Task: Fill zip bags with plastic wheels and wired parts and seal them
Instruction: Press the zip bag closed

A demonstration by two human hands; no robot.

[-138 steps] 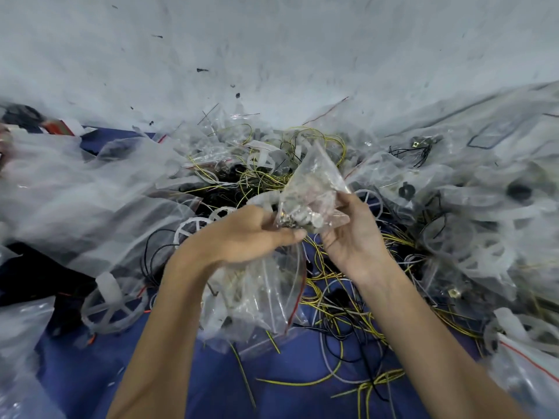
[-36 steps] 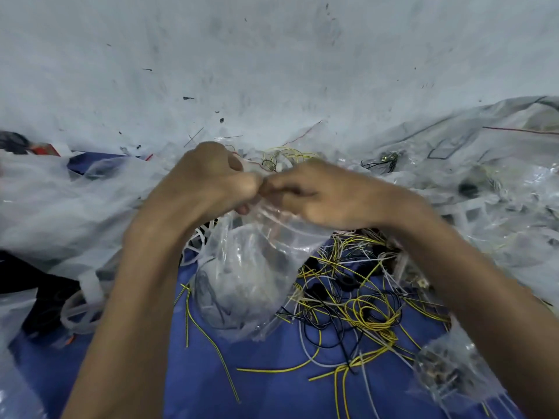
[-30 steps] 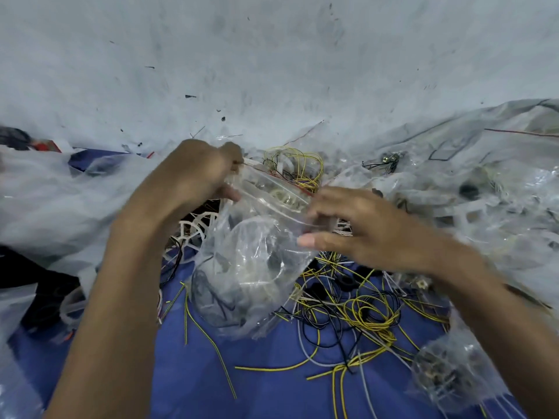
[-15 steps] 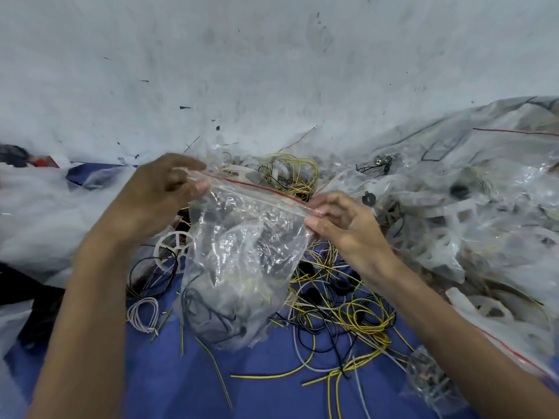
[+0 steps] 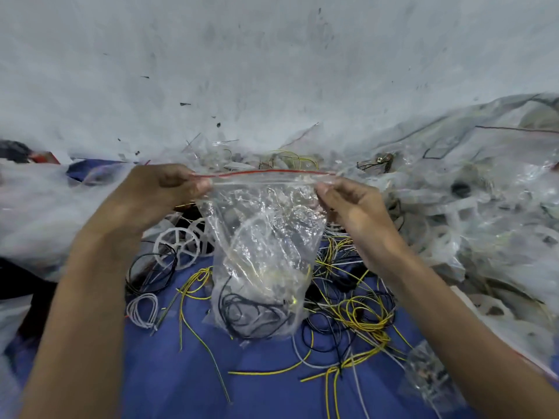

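Bag (image 5: pixel 263 252) of wires hung over blue cloth (image 5: pixel 169 376), strip (image 5: pixel 263 174) now pulled straight, no longer slack; probably sealed. Corners pinched by left hand (image 5: pixel 163 192) and right hand (image 5: pixel 351 204) fingers. Loose wires (image 5: pixel 357 313), wheel (image 5: pixel 177 246) around.

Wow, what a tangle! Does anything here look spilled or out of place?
Yes. Loose yellow and black wires sprawl tangled over the blue surface, and a white plastic wheel lies outside any bag. The zip bag itself looks fine, stretched level between the left hand and right hand.
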